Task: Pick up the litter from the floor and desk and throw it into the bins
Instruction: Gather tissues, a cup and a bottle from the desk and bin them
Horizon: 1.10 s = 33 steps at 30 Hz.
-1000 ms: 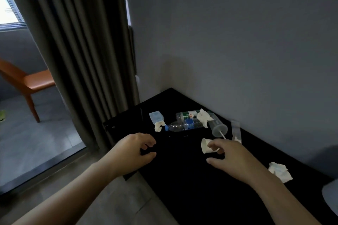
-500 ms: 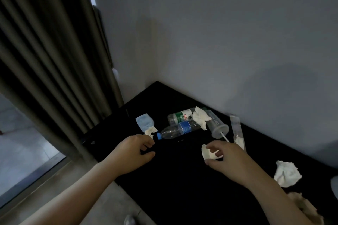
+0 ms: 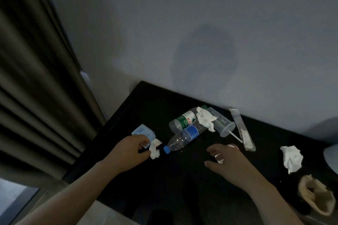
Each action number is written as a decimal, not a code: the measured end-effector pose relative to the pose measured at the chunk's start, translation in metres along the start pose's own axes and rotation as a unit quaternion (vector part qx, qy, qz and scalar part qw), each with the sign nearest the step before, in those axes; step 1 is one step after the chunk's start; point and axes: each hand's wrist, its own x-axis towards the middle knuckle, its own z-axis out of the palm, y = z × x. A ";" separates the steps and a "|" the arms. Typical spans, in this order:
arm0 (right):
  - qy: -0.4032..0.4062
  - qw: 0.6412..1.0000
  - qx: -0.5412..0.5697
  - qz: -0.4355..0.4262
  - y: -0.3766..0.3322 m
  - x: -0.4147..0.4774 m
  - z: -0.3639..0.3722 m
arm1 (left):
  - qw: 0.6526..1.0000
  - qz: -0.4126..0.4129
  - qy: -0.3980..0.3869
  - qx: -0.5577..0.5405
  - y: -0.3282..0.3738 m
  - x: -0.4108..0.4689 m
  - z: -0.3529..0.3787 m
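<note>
Litter lies on a black desk (image 3: 146, 104) against the wall. My left hand (image 3: 130, 151) reaches a small crumpled tissue (image 3: 155, 150) beside a blue packet (image 3: 143, 133); its curled fingertips are at both, and a grip is not plain. My right hand (image 3: 232, 162) curls over a small white paper cup (image 3: 219, 159), mostly hidden under the palm. Between the hands lies a blue-label bottle (image 3: 184, 138). Behind it are a green-label bottle (image 3: 182, 120), a tissue wad (image 3: 205, 119) and a clear cup with a straw (image 3: 222, 125).
A long plastic wrapper (image 3: 241, 129) lies right of the clear cup. Another crumpled tissue (image 3: 291, 158) and a beige crumpled item (image 3: 316, 196) lie at the right. A dark curtain (image 3: 36, 87) hangs left of the desk. Pale floor (image 3: 102, 213) shows below the desk edge.
The view has swung right and down toward the desk. My left hand moved forward to the small tissue and blue packet. My right hand closed further over the paper cup.
</note>
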 end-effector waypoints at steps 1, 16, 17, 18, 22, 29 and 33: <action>0.000 1.000 0.006 0.013 -0.002 0.002 0.004 | 1.000 0.004 -0.005 0.001 -0.006 0.006 0.001; 0.004 0.996 -0.011 0.089 -0.002 0.088 0.023 | 0.995 -0.053 -0.078 0.012 -0.043 0.086 0.039; 0.008 0.996 -0.016 0.089 0.000 0.096 0.022 | 0.995 -0.053 -0.080 0.019 -0.043 0.090 0.041; 0.012 0.996 -0.020 0.088 0.002 0.105 0.020 | 0.995 -0.053 -0.084 0.026 -0.044 0.095 0.043; 0.057 0.995 -0.037 0.077 0.012 0.141 0.013 | 0.994 -0.059 -0.093 0.025 -0.051 0.113 0.051; 0.077 0.988 -0.068 0.111 0.034 0.189 0.012 | 0.993 -0.066 -0.097 -0.005 -0.069 0.130 0.068; 0.054 0.989 -0.053 0.126 0.040 0.196 0.017 | 0.994 -0.069 -0.085 -0.023 -0.072 0.132 0.070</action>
